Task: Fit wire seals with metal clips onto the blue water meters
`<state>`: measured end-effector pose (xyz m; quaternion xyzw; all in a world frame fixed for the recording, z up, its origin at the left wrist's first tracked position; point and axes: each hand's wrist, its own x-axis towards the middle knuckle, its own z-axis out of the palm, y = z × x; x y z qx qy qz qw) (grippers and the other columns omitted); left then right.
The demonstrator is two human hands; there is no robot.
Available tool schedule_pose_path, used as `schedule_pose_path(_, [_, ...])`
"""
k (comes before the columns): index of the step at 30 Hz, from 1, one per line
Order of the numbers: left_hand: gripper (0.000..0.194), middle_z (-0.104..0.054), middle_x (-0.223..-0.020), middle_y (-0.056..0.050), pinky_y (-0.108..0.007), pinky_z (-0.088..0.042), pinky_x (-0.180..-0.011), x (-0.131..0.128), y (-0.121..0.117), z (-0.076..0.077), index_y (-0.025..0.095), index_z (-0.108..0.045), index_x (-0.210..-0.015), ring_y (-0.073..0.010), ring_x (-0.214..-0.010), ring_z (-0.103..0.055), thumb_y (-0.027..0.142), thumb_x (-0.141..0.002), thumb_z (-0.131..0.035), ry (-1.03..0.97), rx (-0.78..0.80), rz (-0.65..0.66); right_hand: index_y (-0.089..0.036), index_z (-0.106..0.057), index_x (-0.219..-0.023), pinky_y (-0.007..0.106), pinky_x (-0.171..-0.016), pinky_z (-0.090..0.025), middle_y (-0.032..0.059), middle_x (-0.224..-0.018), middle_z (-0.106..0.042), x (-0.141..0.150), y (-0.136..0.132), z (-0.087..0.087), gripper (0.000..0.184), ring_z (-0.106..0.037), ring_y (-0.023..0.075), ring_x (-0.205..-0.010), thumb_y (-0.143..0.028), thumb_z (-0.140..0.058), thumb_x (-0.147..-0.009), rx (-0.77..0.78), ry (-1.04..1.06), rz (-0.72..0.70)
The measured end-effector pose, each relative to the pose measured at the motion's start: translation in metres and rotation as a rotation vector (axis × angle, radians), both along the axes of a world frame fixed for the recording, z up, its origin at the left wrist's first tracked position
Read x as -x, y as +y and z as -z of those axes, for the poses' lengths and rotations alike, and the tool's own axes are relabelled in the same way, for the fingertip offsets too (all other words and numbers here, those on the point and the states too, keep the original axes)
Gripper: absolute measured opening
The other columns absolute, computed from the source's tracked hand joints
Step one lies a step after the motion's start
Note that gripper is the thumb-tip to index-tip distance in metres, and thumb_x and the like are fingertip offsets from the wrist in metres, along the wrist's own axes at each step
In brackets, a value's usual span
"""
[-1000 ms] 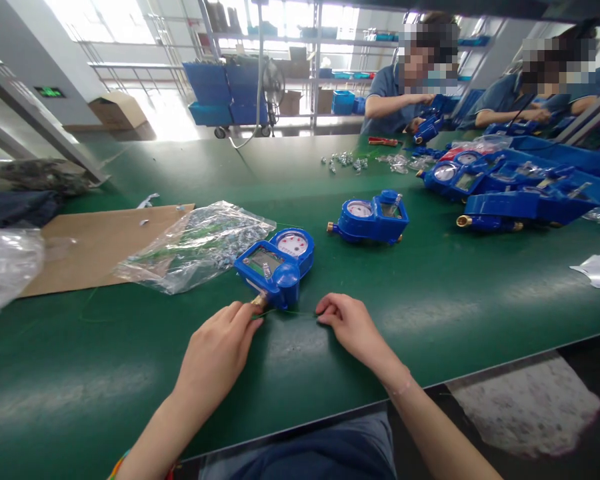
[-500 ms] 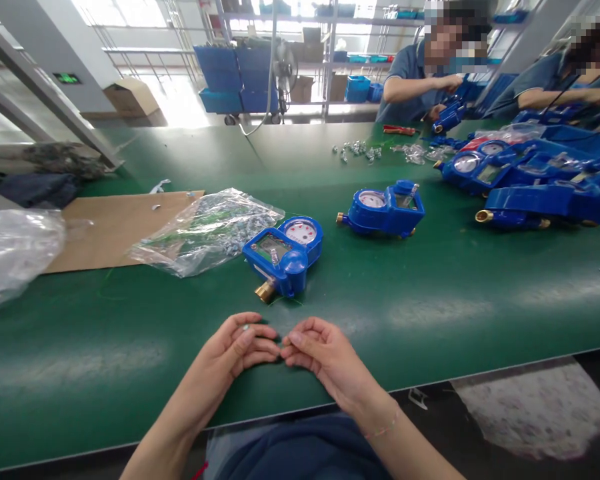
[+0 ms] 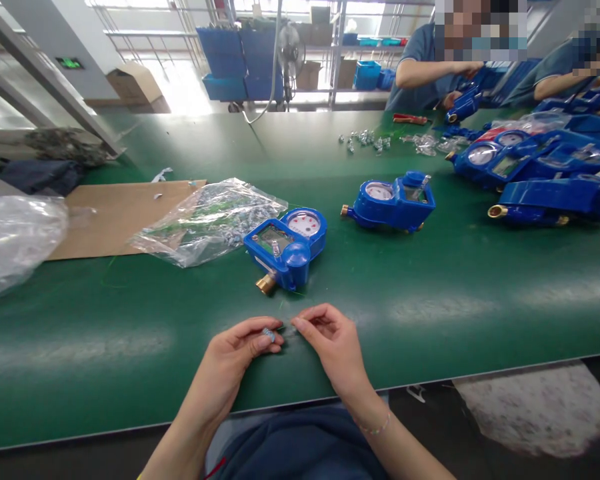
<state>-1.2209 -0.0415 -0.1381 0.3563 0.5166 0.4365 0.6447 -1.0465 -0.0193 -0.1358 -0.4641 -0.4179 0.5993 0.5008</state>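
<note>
Between thumb and fingers, my left hand (image 3: 240, 347) pinches a small pale-blue piece (image 3: 269, 335). My right hand (image 3: 333, 340) is closed in a pinch just to its right; whatever its fingertips hold is too small to make out. Both hands are just above the near part of the green table. Beyond them lies a blue water meter (image 3: 286, 250) with a round dial, a square window and a brass end, touched by neither hand. A second blue meter (image 3: 393, 202) rests farther right.
A clear plastic bag (image 3: 215, 223) of small pale bits and green strands overlaps a cardboard sheet (image 3: 105, 220) at left. More blue meters (image 3: 540, 173) are piled at right. Small metallic parts (image 3: 365, 140) lie toward the back. Co-workers (image 3: 425, 73) handle meters across the table.
My hands have drawn slightly apart, and the fingers have closed into pinches. The pale-blue piece now shows more clearly in my left hand. The view has shifted slightly.
</note>
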Motion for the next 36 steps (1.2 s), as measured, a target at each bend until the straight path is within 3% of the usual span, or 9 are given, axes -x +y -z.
schedule_pose_path(28, [0.026,-0.073,-0.092,-0.007,-0.027,-0.049,-0.084,-0.005,0.000,-0.001,0.017,-0.070,-0.102,-0.0167,-0.084,-0.065,0.025,-0.077,-0.071,-0.048,0.015,0.000,-0.017,-0.065,-0.080,0.028,-0.072,-0.046,0.0024,-0.079,-0.068,0.003,-0.001,0.003,0.014,-0.061,0.0146,-0.076,-0.029,-0.072,-0.078,-0.073,-0.048,-0.081])
schedule_pose_path(33, [0.015,-0.062,-0.111,-0.004,-0.022,-0.044,-0.089,-0.007,0.005,-0.005,0.022,-0.074,-0.091,-0.0166,-0.104,-0.057,0.027,-0.078,-0.071,0.139,-0.176,-0.004,-0.017,-0.066,-0.071,0.026,-0.072,-0.046,0.0027,-0.089,-0.060,0.004,0.005,-0.001,0.013,-0.058,0.0140,-0.082,-0.025,-0.076,-0.073,-0.114,0.025,-0.103])
schedule_pose_path(36, [0.015,-0.059,-0.101,-0.002,-0.019,-0.042,-0.085,-0.007,0.008,-0.006,0.024,-0.074,-0.091,-0.0146,-0.100,-0.054,0.028,-0.077,-0.071,0.235,-0.244,0.008,-0.017,-0.067,-0.068,0.023,-0.072,-0.046,0.0010,-0.087,-0.055,0.005,0.010,-0.004,0.015,-0.056,0.0122,-0.082,-0.024,-0.080,-0.068,-0.085,0.080,-0.120])
